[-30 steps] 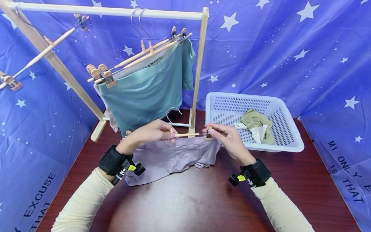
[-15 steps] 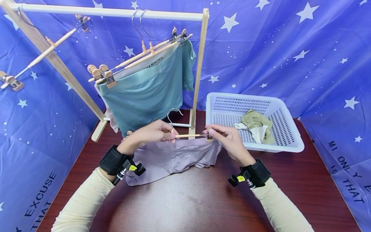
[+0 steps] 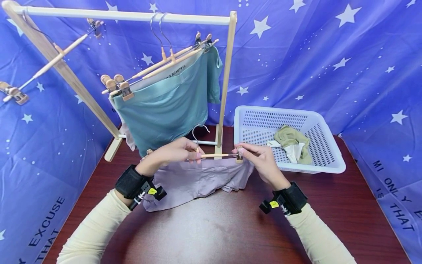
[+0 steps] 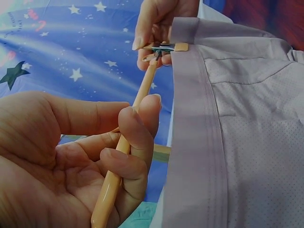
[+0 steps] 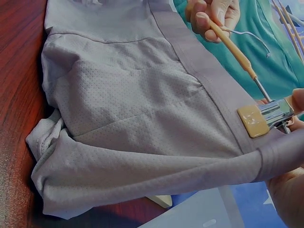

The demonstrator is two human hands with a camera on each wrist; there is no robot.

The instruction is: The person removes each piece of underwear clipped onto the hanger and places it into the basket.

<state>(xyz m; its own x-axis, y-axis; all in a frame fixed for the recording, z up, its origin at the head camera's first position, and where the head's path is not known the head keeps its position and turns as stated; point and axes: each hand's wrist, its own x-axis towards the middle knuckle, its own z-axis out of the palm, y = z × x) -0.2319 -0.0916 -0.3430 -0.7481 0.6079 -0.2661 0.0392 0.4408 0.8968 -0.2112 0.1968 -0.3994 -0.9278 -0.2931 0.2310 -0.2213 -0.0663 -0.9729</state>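
Observation:
A pair of mauve-grey underpants [image 3: 197, 179] hangs by its waistband from a clip hanger [image 3: 215, 156] in front of the rack. My left hand [image 3: 176, 151] curls its fingers round the wooden bar close to the metal hook, as the left wrist view also shows. At the bar's right end, my right hand [image 3: 262, 159] pinches the clip [image 5: 252, 121], whose tan pad lies against the waistband in the right wrist view. The left clip is mostly hidden behind my left wrist. Whether the garment's lower edge touches the table cannot be told.
Behind my hands stands a wooden rack [image 3: 132, 14] carrying teal underpants [image 3: 165, 102], another pale garment and a bare clip hanger [image 3: 49, 65]. A white perforated basket [image 3: 283, 168] at right holds an olive-and-white cloth [image 3: 290, 136]. A starry blue curtain surrounds the table [image 3: 211, 234].

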